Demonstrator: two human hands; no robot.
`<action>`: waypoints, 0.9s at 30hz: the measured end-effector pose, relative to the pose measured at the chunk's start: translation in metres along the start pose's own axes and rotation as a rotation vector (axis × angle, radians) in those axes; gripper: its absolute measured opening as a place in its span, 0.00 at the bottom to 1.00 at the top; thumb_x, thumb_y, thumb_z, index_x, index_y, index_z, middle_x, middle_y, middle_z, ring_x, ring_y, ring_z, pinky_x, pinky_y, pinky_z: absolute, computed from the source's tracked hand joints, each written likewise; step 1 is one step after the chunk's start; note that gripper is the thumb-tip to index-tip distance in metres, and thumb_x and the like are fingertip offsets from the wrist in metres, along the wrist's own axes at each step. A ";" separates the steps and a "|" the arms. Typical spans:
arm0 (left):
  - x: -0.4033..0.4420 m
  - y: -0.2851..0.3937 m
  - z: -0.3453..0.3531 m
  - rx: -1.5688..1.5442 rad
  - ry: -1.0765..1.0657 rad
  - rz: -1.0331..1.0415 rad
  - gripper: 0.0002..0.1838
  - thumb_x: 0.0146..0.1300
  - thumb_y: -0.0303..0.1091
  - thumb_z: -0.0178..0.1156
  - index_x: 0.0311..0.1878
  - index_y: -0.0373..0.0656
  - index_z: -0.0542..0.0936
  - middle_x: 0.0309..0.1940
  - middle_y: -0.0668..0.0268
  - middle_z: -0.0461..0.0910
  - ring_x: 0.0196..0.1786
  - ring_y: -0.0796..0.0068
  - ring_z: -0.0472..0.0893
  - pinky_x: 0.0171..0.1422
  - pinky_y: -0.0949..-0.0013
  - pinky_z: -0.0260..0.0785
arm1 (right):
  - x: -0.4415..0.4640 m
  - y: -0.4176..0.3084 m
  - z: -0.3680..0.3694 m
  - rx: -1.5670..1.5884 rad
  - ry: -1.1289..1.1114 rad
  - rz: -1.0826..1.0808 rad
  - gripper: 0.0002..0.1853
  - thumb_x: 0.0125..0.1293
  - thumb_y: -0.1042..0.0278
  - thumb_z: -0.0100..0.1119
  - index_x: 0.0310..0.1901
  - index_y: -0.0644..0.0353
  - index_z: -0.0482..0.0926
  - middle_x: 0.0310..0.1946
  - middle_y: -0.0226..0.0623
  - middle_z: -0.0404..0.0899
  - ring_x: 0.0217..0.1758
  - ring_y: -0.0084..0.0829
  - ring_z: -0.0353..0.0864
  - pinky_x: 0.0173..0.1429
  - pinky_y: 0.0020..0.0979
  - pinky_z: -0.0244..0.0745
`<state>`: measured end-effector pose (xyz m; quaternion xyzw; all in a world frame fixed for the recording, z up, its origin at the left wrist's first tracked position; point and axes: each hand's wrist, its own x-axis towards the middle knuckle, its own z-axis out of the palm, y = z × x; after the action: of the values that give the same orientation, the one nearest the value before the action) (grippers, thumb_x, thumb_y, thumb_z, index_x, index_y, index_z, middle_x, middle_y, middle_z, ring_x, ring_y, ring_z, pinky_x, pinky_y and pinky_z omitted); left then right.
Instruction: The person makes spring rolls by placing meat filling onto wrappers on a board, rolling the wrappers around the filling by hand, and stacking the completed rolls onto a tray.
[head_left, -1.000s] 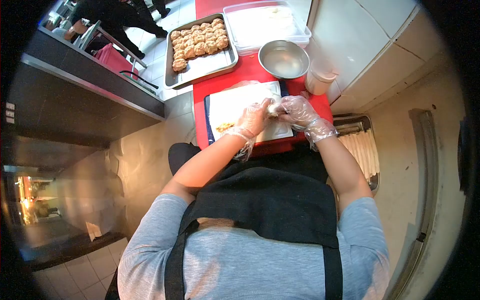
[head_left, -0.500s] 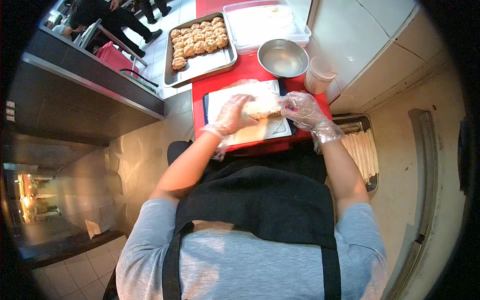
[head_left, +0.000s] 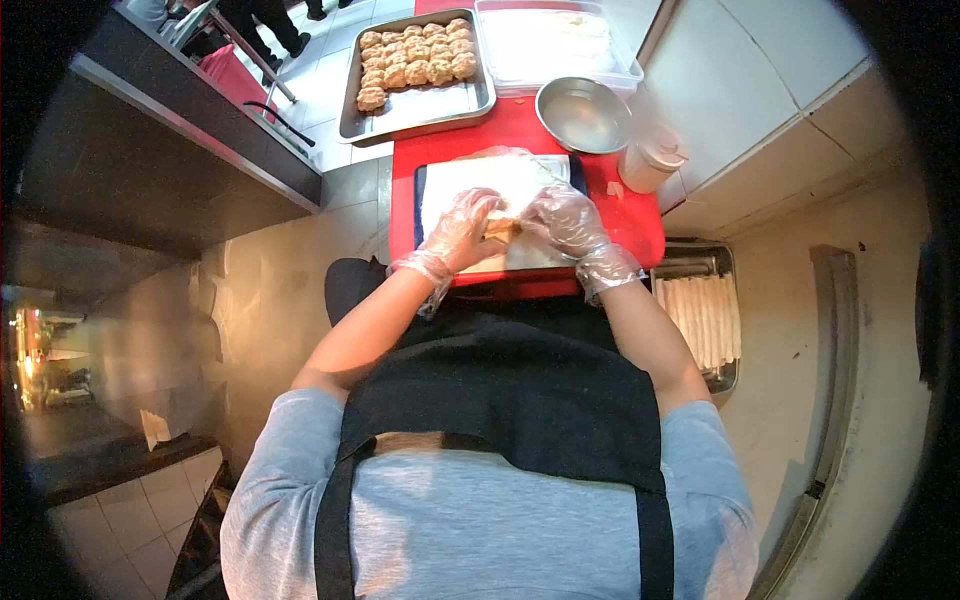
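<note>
My left hand (head_left: 465,232), in a clear plastic glove, curls over the left side of a pale, thin wrapper (head_left: 520,178). A strip of brown filling (head_left: 503,229) shows between my hands. My right hand (head_left: 567,222), gloved the same way, has its fingers bent in at the right end of the filling, pinching the wrapper there. Fingertips of both hands are partly hidden. Underneath lies a white board with a dark blue edge (head_left: 419,184), on a red surface (head_left: 402,150).
Beyond the board, a metal tray (head_left: 420,119) holds rows of brown filling portions. A clear plastic container (head_left: 550,65), a metal bowl (head_left: 583,115) of liquid and a lidded tub (head_left: 653,158) stand rightward. Pale rolls (head_left: 697,320) fill a lower tray. People stand at far left.
My right hand has moved left, closer to my left hand. The wrapper edge that was raised over the filling is lower, and less filling shows. The view has shifted slightly.
</note>
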<state>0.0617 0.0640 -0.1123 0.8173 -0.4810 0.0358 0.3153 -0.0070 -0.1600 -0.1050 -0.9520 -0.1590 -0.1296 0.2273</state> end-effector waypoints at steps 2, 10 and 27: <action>-0.011 -0.003 -0.009 -0.015 -0.008 -0.074 0.33 0.50 0.38 0.74 0.58 0.41 0.72 0.50 0.53 0.78 0.60 0.51 0.75 0.66 0.56 0.66 | 0.001 0.000 -0.002 0.039 0.061 -0.012 0.11 0.56 0.58 0.68 0.37 0.54 0.85 0.37 0.38 0.83 0.45 0.41 0.82 0.54 0.42 0.75; -0.003 -0.014 -0.005 -0.081 -0.192 -0.175 0.19 0.59 0.33 0.66 0.54 0.44 0.77 0.47 0.53 0.80 0.51 0.51 0.80 0.57 0.57 0.72 | 0.007 -0.004 0.020 0.000 -0.002 -0.018 0.09 0.53 0.58 0.70 0.36 0.49 0.87 0.35 0.34 0.83 0.43 0.39 0.82 0.51 0.41 0.75; -0.020 -0.022 -0.032 -0.119 0.006 -0.031 0.10 0.57 0.34 0.68 0.42 0.43 0.84 0.38 0.59 0.84 0.44 0.58 0.83 0.50 0.60 0.75 | 0.004 -0.021 -0.013 0.437 0.121 0.117 0.14 0.53 0.62 0.72 0.41 0.55 0.85 0.41 0.41 0.83 0.44 0.41 0.81 0.53 0.40 0.74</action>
<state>0.0764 0.1045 -0.1051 0.8043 -0.4685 0.0047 0.3655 -0.0132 -0.1470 -0.0842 -0.8782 -0.1137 -0.1357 0.4444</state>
